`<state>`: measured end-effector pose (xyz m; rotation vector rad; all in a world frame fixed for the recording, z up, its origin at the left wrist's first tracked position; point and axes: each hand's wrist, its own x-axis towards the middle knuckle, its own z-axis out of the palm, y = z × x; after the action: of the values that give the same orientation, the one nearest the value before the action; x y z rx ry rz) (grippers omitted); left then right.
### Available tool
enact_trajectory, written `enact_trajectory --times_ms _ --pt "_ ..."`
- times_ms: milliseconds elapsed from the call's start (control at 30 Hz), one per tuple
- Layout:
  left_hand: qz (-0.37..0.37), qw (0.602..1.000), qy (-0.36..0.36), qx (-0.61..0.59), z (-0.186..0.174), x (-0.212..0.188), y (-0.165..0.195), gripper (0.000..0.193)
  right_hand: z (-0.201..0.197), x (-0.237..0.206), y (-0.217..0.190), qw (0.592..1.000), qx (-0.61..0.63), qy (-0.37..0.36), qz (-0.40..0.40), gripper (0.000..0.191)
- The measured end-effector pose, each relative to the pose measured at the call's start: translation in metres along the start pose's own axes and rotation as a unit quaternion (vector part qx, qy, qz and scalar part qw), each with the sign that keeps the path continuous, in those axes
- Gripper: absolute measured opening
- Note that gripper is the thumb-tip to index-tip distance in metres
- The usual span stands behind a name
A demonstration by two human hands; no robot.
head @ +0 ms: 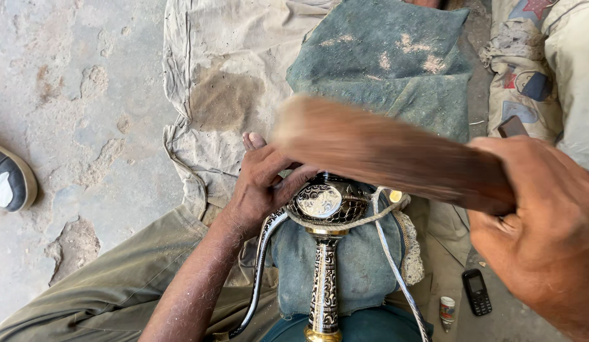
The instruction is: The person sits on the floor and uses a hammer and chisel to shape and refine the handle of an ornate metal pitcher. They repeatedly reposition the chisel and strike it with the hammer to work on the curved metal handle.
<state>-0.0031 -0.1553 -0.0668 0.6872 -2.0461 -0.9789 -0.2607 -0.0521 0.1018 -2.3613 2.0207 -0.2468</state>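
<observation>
A shiny metal vase (pixel 324 209) with black and silver patterns lies on the person's lap, on a blue cushion (pixel 361 266). Its round top part sits near the middle of the view, and its thin neck (pixel 324 285) points down toward the person's body, ending in a gold ring. A pale cord (pixel 345 223) goes around the round part, and a flat strap (pixel 395 272) runs down the right side of the cushion. A curved patterned handle (pixel 261 266) bends down on the left side. The left hand (pixel 259 187) rests on the round part, with its fingers bent together; what they pinch is hidden. The right hand (pixel 541 228) is closed tight around a brown wooden stick (pixel 383 152). The stick is blurry and sits above the vase, reaching across to the left. Under it all, a dirty pale cloth (pixel 225 82) covers the ground, and a dusty green cloth (pixel 395 57) lies on top of it. A small black phone (pixel 476 291) and a tiny bottle (pixel 447 311) lie on the ground by the right leg. A shoe (pixel 9 180) shows at the far left on the grey stone floor (pixel 73 95).
</observation>
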Motion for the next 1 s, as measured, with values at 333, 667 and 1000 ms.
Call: enact_trajectory --times_ms 333,667,1000 --pt "0.034 0.999 0.002 0.013 -0.005 0.001 0.002 0.024 0.007 -0.013 -0.002 0.99 -0.086 -0.036 0.104 0.051" --pt "0.007 0.999 -0.021 0.042 -0.008 0.002 0.006 0.023 0.011 -0.029 0.013 0.995 -0.06 0.002 0.085 0.051" --pt "0.044 0.998 -0.027 0.034 -0.01 0.003 0.005 0.024 0.011 -0.03 0.01 0.994 0.009 0.045 0.097 0.045"
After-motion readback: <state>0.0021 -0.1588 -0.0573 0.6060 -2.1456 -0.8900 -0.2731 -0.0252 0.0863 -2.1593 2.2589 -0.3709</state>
